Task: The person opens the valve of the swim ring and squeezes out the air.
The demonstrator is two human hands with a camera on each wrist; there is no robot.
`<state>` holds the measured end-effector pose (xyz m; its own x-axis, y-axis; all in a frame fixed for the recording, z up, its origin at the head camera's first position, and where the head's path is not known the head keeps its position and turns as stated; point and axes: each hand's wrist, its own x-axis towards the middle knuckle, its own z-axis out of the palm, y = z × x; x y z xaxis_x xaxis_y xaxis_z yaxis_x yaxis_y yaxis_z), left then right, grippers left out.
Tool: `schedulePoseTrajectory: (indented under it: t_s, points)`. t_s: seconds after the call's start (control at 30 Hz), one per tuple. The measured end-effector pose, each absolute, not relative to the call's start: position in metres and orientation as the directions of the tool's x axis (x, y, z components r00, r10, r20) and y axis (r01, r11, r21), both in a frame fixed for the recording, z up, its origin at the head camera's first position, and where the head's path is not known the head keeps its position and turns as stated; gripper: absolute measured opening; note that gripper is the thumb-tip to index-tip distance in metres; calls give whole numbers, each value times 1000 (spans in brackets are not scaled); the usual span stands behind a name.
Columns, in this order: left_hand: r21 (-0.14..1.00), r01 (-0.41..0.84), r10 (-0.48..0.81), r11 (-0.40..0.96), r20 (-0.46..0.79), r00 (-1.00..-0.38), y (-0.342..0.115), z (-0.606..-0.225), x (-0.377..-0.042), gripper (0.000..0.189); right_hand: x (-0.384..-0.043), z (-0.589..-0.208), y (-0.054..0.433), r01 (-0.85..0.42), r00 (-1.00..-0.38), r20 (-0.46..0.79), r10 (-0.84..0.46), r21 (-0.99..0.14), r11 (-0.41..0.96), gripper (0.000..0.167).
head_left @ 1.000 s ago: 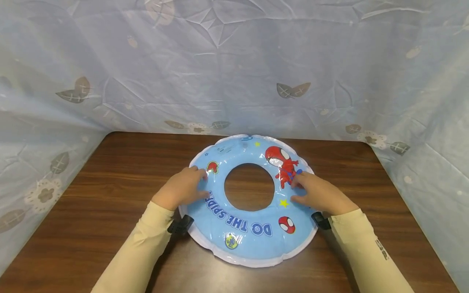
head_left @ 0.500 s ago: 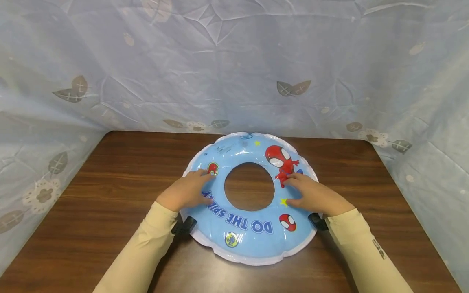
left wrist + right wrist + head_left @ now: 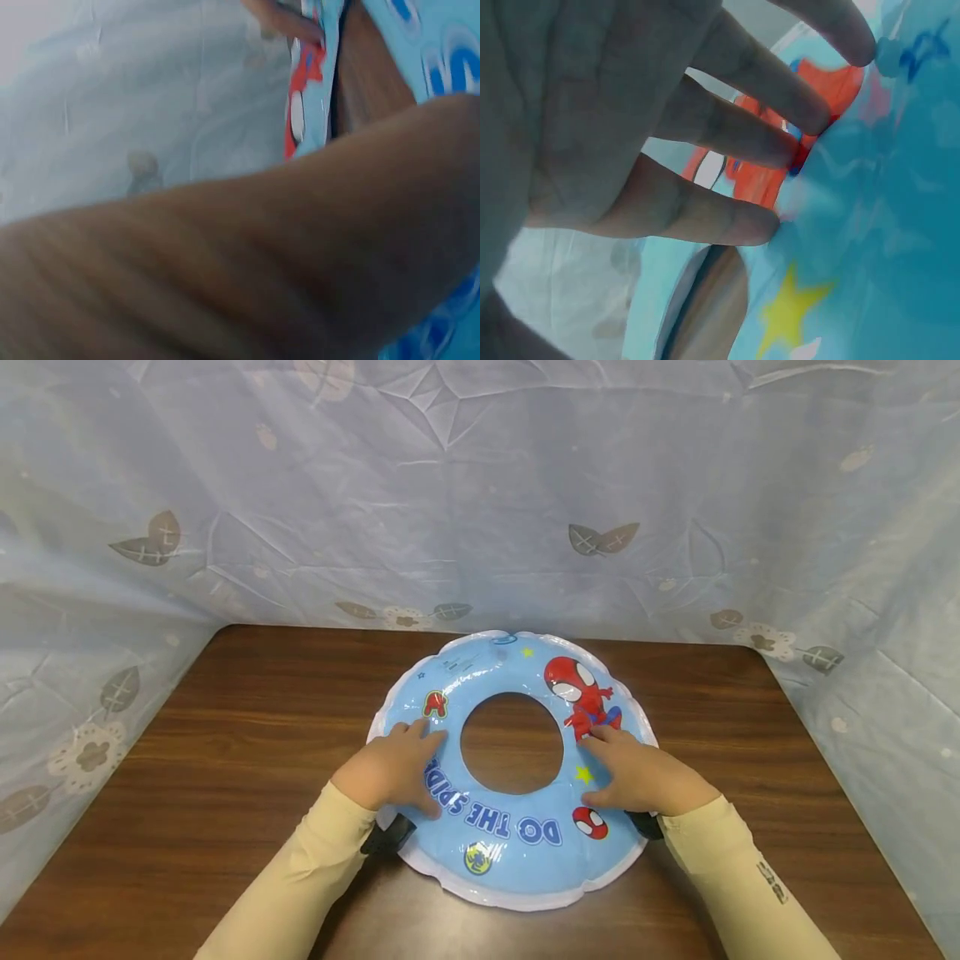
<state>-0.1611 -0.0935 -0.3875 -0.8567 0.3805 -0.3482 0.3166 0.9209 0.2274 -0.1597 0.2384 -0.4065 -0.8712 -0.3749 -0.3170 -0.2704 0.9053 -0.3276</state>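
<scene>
A light blue inflatable swim ring (image 3: 517, 877) with red cartoon figures, yellow stars and a white rim lies flat on the table. My left hand (image 3: 393, 768) rests on its left side, fingers and thumb spread. Over the right side, beside the large red figure (image 3: 573, 685), lies my right hand (image 3: 641, 770). In the right wrist view its fingers (image 3: 735, 135) are extended, with the tips pressing on the ring's printed surface. The left wrist view is mostly filled by a blurred part of the left hand (image 3: 300, 225), with bits of the ring around it.
The dark brown wooden table (image 3: 262, 693) shows on both sides of the ring and through its hole. A pale blue patterned curtain (image 3: 480, 502) hangs behind the table and along both sides. Black wrist bands (image 3: 388, 835) sit close to the ring's edge.
Both hands have moved slightly inward over the ring. The left hand has spread its fingers and thumb wider. The ring stays in nearly the same place.
</scene>
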Motion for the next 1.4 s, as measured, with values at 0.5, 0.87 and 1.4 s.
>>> schedulePoseTrajectory:
  t_s: [0.5, 0.87, 1.4]
  points:
    - [32, 593, 581, 805, -245, -776, -42, -398, -126, 101, -131, -402, 188, -504, -804, -210, -557, -259, 824, 69]
    - [170, 465, 495, 869, -289, -819, -63, -390, -140, 109, -141, -400, 204, -401, -831, -266, -489, -325, 857, 71]
    - [122, 511, 524, 851, -118, -844, -38, -406, -238, 92, -242, -397, 198, -485, -835, -157, -527, -242, 840, 85]
